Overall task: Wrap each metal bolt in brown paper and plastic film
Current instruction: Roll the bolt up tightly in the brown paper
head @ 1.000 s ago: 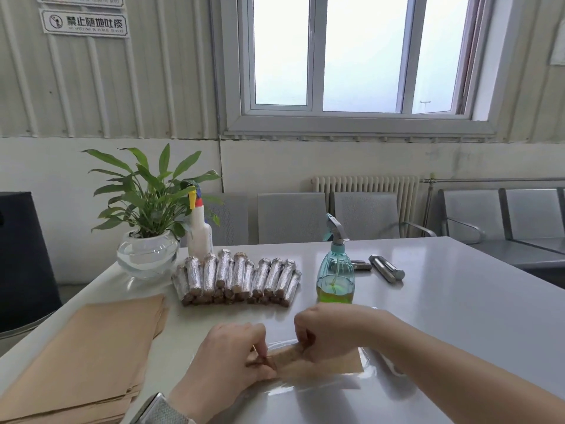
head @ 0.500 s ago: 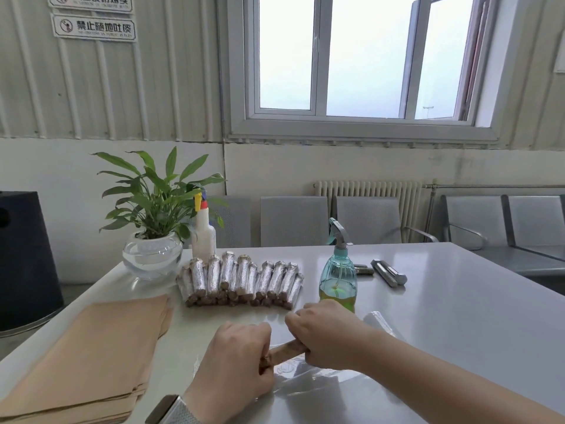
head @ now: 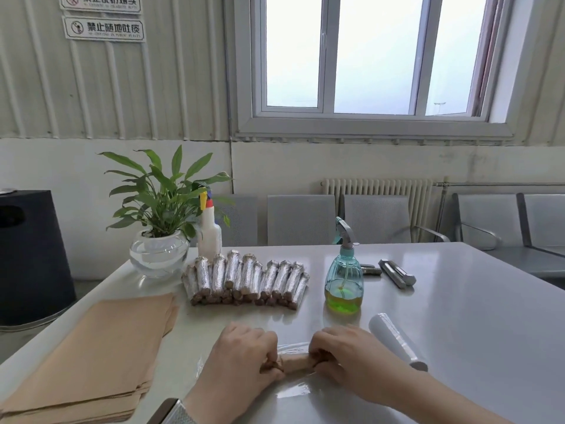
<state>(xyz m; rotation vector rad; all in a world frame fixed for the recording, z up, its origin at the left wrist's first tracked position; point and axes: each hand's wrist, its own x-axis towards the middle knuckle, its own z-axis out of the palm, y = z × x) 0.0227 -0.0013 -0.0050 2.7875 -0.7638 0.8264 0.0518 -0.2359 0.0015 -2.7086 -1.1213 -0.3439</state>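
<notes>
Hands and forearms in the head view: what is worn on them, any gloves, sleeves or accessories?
Both hands are bare, with no gloves. The left hand has a watch at the wrist, with a light silver-grey, mesh-like band and a dark case edge. The right hand and its forearm show no sleeve, ring or band in view.

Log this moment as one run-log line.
left hand + right hand: gripping paper-wrapped bolt | on plastic film | step: film wrap
</notes>
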